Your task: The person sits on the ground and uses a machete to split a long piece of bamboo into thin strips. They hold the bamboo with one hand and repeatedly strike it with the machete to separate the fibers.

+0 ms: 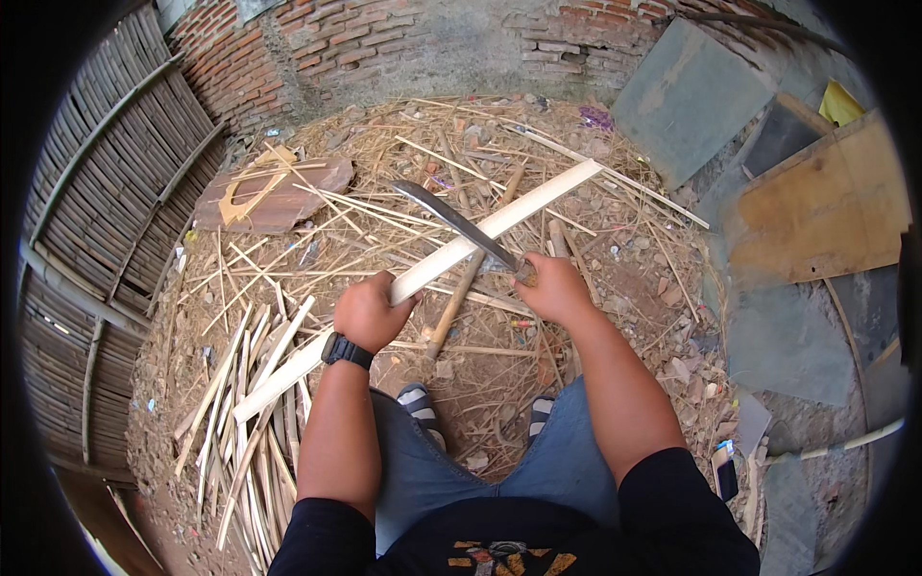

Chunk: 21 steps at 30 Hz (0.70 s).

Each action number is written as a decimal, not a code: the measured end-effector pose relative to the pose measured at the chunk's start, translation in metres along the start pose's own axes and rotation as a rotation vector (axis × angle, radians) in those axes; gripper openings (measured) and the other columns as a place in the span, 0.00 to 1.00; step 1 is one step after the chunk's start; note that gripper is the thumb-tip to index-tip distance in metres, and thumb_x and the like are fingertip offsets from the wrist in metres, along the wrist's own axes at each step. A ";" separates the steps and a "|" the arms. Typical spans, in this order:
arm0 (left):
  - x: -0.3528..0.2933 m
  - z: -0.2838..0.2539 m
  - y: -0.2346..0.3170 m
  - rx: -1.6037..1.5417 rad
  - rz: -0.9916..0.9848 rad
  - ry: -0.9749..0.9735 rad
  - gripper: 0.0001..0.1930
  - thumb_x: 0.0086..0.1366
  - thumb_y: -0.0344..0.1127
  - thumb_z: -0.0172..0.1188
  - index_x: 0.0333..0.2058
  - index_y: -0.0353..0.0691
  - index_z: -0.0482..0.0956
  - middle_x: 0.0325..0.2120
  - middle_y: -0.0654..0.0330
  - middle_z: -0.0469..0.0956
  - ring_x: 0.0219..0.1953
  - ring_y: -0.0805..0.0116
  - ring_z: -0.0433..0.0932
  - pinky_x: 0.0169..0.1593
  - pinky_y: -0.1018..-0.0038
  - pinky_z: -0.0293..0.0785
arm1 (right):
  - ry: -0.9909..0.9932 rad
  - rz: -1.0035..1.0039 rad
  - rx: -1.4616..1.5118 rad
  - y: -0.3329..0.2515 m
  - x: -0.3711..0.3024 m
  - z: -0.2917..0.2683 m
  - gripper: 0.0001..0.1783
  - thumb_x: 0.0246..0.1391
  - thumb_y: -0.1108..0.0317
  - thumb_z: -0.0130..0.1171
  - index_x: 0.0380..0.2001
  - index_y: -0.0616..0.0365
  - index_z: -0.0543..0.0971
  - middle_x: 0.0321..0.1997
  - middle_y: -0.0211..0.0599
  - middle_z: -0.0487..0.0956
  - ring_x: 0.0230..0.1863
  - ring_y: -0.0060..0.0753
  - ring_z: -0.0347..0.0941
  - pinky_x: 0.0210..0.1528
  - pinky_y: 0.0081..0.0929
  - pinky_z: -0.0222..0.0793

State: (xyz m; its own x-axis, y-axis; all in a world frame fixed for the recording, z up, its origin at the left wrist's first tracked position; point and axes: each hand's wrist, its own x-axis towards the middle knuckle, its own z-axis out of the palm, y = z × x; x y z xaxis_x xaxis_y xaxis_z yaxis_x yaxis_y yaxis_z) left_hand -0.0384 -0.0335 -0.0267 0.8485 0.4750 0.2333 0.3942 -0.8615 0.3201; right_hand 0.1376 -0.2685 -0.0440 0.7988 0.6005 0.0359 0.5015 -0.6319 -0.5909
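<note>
A long pale bamboo strip (523,206) runs slantwise in front of me, from the lower left up to the far right. My left hand (370,312), with a black watch at the wrist, is closed around it partway along. In my right hand (554,291) I grip the handle of a machete (459,224). Its dark blade points to the far left and crosses over the strip. Whether the edge touches the strip, I cannot tell. My right fingers partly cover the handle.
A pile of split bamboo strips (245,422) lies at my left. Loose slivers and several round sticks (453,307) litter the dirt. A rusty brown sheet (279,197) lies far left. Bamboo fencing (106,192) stands left, a brick wall (384,48) behind, and boards (816,206) lean right.
</note>
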 end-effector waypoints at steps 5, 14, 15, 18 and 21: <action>0.001 0.001 0.001 0.036 0.032 -0.020 0.23 0.57 0.56 0.71 0.29 0.39 0.79 0.21 0.49 0.80 0.28 0.46 0.81 0.33 0.55 0.76 | 0.002 -0.056 -0.021 0.005 -0.003 0.003 0.24 0.51 0.55 0.70 0.49 0.54 0.83 0.28 0.53 0.82 0.36 0.56 0.81 0.42 0.45 0.76; 0.002 0.006 0.005 -0.029 0.076 -0.030 0.23 0.58 0.56 0.70 0.28 0.38 0.78 0.22 0.48 0.80 0.29 0.45 0.81 0.35 0.54 0.77 | 0.042 -0.036 -0.057 0.020 0.003 -0.002 0.27 0.53 0.54 0.69 0.53 0.53 0.81 0.38 0.52 0.85 0.42 0.52 0.82 0.46 0.45 0.77; 0.002 0.006 0.005 -0.028 0.075 -0.031 0.23 0.58 0.56 0.70 0.29 0.38 0.78 0.22 0.48 0.80 0.29 0.45 0.81 0.35 0.54 0.77 | 0.058 -0.046 -0.053 0.025 0.004 -0.001 0.27 0.53 0.54 0.69 0.54 0.54 0.81 0.38 0.52 0.85 0.42 0.52 0.82 0.47 0.45 0.77; 0.002 0.005 0.003 -0.012 0.070 -0.045 0.23 0.59 0.56 0.69 0.30 0.38 0.79 0.23 0.47 0.81 0.30 0.45 0.82 0.35 0.54 0.77 | 0.049 -0.036 -0.054 0.024 0.005 0.000 0.28 0.53 0.54 0.69 0.54 0.55 0.81 0.39 0.53 0.84 0.43 0.53 0.82 0.47 0.45 0.77; 0.002 0.004 0.002 0.008 0.068 -0.066 0.24 0.60 0.56 0.68 0.32 0.37 0.80 0.24 0.46 0.82 0.30 0.44 0.82 0.36 0.54 0.78 | 0.022 -0.017 -0.058 0.018 0.005 -0.002 0.27 0.52 0.55 0.69 0.54 0.55 0.81 0.40 0.53 0.84 0.44 0.54 0.82 0.47 0.46 0.77</action>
State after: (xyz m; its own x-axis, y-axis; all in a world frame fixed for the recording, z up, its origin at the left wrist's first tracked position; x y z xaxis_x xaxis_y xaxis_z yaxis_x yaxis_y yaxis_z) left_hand -0.0348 -0.0350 -0.0292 0.8947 0.4027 0.1934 0.3375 -0.8929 0.2981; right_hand 0.1517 -0.2782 -0.0526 0.7971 0.6004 0.0637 0.5327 -0.6497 -0.5423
